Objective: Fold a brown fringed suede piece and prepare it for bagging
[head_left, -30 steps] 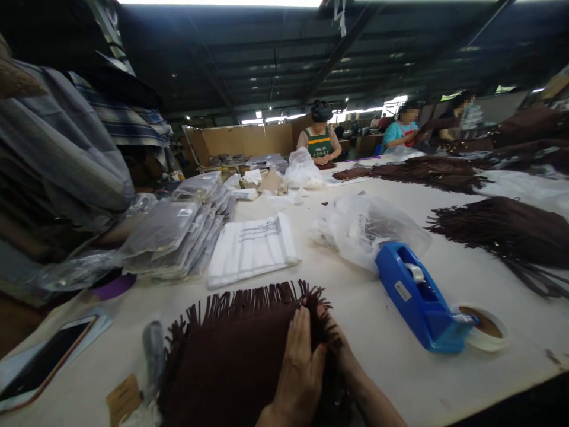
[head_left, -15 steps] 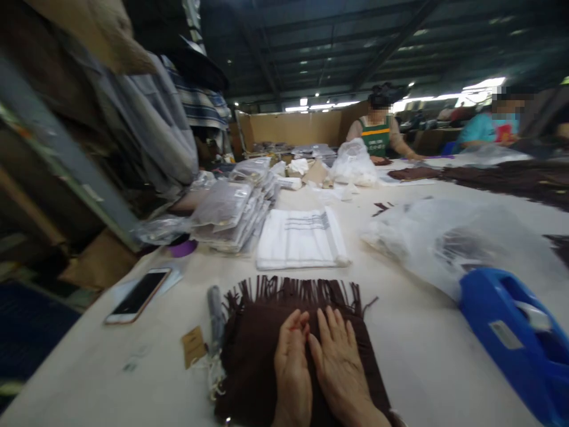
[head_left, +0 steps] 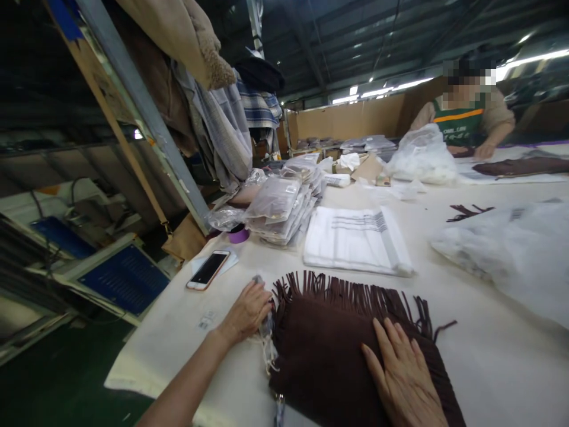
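A folded dark brown cloth [head_left: 329, 350] with fringe along its far edge lies flat in front of me. My right hand [head_left: 402, 367] rests palm down on its right part, fingers out straight and holding nothing. At the cloth's left edge, my left hand [head_left: 249, 308] has its fingers curled down over a greyish bundle [head_left: 267, 326] with pale strings [head_left: 269, 353]. What sits under those fingers is hidden. Below the strings, a small shiny metal-tipped item [head_left: 279, 406] sticks out by the cloth's near-left corner.
Beyond the cloth lies a folded white striped cloth [head_left: 358, 240]. Bagged flat packs [head_left: 280, 207] are stacked behind it to the left, near a purple tape roll [head_left: 239, 235] and a phone [head_left: 208, 270]. Clear plastic [head_left: 511, 255] lies right. A co-worker [head_left: 464, 118] stands across the table.
My left hand has left the middle of the brown cloth for the bundle at its left edge. The tan card there is now out of sight. The view has swung left.
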A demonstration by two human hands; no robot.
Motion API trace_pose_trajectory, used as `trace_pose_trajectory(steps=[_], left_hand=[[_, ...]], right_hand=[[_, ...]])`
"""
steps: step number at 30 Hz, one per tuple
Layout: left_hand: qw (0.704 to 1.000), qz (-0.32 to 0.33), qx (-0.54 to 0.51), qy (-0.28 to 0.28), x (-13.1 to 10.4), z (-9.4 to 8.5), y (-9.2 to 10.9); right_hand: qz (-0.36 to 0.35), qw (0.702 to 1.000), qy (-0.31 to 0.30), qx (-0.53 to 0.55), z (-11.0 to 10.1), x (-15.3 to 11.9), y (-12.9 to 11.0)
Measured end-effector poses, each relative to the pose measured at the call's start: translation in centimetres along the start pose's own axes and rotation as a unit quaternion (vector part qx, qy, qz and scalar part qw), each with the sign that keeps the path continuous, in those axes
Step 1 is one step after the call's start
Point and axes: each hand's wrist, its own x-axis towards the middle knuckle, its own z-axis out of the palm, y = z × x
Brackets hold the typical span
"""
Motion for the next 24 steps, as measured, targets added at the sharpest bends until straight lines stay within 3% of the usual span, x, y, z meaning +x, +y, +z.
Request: trace_pose_trajectory(steps=[4,8,12,15,20,22,24], left_hand=[[0.997,-0.005,0.051,-0.054,-4.4,-1.8,-0.4],[0.989,-0.144,0.001,-0.027,-8.5,-3.2,1.9],[0.956,-0.254,-0.131,-0.072,-7.3,-3.6,6.3],[0.927,-0.315,-0.16,-0.128,-5.4,-3.9,8.4],[0.856,-0.4,-0.261,-0.199,-4.8,-4.2,8.6],[0.828,-0.426,-0.305,-0.201,-4.9,-4.1,8.6],[0.822,-0.437,-0.314,-0.186,-5.0,-3.8,8.6]], right_hand=[[0.001,1.0,-0.008,0.019,0.5,-0.6,0.1],[0.041,0.996,-0.054,0.053,0.9,-1.2,-0.1],[0.073,0.991,-0.085,0.068,1.1,-1.4,-0.3],[0.076,0.99,-0.097,0.069,1.1,-1.5,-0.3],[0.071,0.991,-0.089,0.076,1.0,-1.4,-0.3],[0.066,0.992,-0.082,0.075,1.0,-1.4,-0.3],[0.061,0.992,-0.077,0.074,0.9,-1.4,-0.3]])
